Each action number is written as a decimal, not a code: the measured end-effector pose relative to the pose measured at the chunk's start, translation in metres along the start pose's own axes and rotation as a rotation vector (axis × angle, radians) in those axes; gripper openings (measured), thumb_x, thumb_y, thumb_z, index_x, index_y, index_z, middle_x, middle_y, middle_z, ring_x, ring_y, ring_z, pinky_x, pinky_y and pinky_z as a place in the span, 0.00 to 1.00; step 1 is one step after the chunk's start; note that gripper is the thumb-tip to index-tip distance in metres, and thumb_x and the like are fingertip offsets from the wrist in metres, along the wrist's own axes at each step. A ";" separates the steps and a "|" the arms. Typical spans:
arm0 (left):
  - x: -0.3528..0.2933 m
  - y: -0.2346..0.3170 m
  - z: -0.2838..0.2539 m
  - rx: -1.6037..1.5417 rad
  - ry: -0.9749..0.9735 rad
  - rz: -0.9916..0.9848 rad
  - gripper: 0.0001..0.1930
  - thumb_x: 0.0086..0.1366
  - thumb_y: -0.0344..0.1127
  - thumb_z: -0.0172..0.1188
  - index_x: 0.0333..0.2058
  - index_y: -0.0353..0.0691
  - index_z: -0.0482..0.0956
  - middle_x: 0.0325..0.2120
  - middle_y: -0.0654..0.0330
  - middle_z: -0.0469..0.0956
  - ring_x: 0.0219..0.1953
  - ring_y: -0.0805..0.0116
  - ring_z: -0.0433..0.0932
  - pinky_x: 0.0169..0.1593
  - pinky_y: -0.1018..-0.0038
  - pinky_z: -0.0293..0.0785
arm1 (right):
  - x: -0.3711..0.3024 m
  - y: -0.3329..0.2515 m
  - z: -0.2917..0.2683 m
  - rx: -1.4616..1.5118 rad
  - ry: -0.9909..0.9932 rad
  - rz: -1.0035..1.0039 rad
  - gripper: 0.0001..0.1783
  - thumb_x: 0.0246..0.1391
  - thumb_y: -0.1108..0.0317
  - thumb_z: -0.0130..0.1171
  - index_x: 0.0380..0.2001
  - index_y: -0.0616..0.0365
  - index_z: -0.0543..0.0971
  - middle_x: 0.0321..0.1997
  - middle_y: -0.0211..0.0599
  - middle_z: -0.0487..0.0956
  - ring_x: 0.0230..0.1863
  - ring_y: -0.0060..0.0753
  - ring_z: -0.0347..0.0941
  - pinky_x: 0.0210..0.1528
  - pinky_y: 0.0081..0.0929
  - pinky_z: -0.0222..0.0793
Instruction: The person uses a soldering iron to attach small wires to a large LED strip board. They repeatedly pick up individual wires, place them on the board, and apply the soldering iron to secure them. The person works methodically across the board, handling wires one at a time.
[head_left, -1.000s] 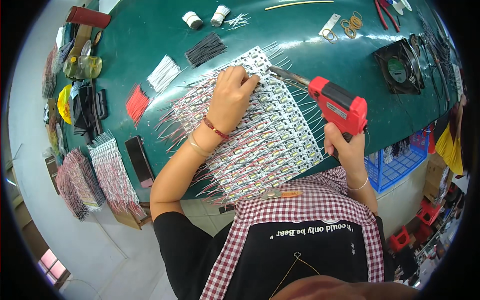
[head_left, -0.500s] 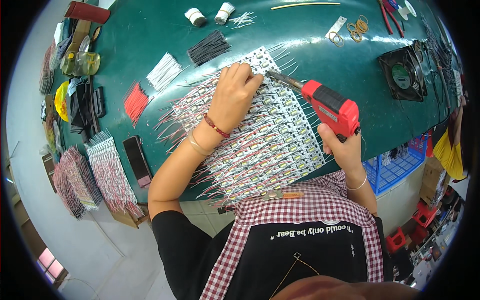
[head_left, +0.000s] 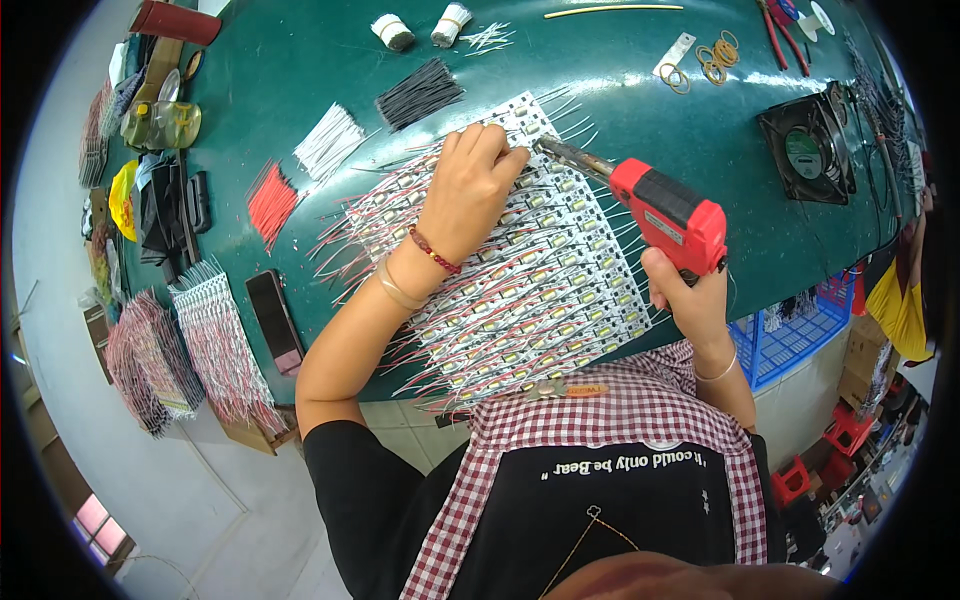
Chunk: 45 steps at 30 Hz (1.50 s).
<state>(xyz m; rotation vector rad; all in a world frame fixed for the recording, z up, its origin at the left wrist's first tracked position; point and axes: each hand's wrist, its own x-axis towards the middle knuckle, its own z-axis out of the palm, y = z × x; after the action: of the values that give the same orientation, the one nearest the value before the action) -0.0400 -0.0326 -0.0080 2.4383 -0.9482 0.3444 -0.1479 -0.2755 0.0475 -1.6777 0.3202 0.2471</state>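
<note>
A white panel of small LED circuit boards (head_left: 602, 262) lies tilted on the green table, with rows of thin red and white wires soldered across it. My left hand (head_left: 466, 185) rests over its upper part, fingers pinched together; whatever sits between the fingertips is hidden. In my right hand (head_left: 690, 300) is a red and black soldering gun (head_left: 672, 218), gripped by its handle. Its metal tip points left and reaches the panel's upper rows, close beside my left fingertips. Whether the tip touches a board cannot be made out.
Beyond the panel lie loose black wires (head_left: 420, 95), white wires (head_left: 330, 142) and red wires (head_left: 271, 207). A phone (head_left: 272, 310) and more wired panels (head_left: 222, 335) sit at the left. To the right stand a black fan (head_left: 805, 145) and a blue crate (head_left: 795, 335).
The soldering gun and my right hand have shifted very slightly to the right. My left hand and the panel stay practically where they were.
</note>
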 end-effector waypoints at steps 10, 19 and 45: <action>0.000 0.001 0.000 0.008 0.015 0.012 0.13 0.47 0.20 0.55 0.33 0.39 0.80 0.26 0.60 0.67 0.31 0.63 0.68 0.35 0.69 0.62 | -0.002 -0.001 0.001 0.111 0.057 0.004 0.08 0.51 0.69 0.64 0.27 0.62 0.77 0.16 0.24 0.72 0.13 0.13 0.65 0.15 0.15 0.58; -0.002 -0.002 0.002 0.042 -0.020 0.033 0.08 0.50 0.25 0.55 0.31 0.38 0.77 0.27 0.59 0.65 0.34 0.63 0.67 0.38 0.69 0.62 | -0.001 -0.005 -0.002 0.164 0.020 0.007 0.07 0.53 0.70 0.63 0.30 0.62 0.76 0.16 0.25 0.72 0.13 0.12 0.65 0.15 0.14 0.59; 0.001 0.003 -0.003 0.131 0.036 0.086 0.13 0.47 0.23 0.56 0.34 0.41 0.79 0.25 0.63 0.67 0.31 0.65 0.68 0.36 0.69 0.62 | -0.018 -0.002 -0.019 0.202 0.008 -0.008 0.11 0.58 0.65 0.57 0.30 0.64 0.74 0.17 0.31 0.74 0.16 0.21 0.69 0.20 0.19 0.64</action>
<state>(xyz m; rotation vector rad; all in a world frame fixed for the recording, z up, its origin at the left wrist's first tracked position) -0.0414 -0.0335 -0.0042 2.5039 -1.0476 0.4939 -0.1648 -0.2930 0.0579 -1.4803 0.3328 0.1952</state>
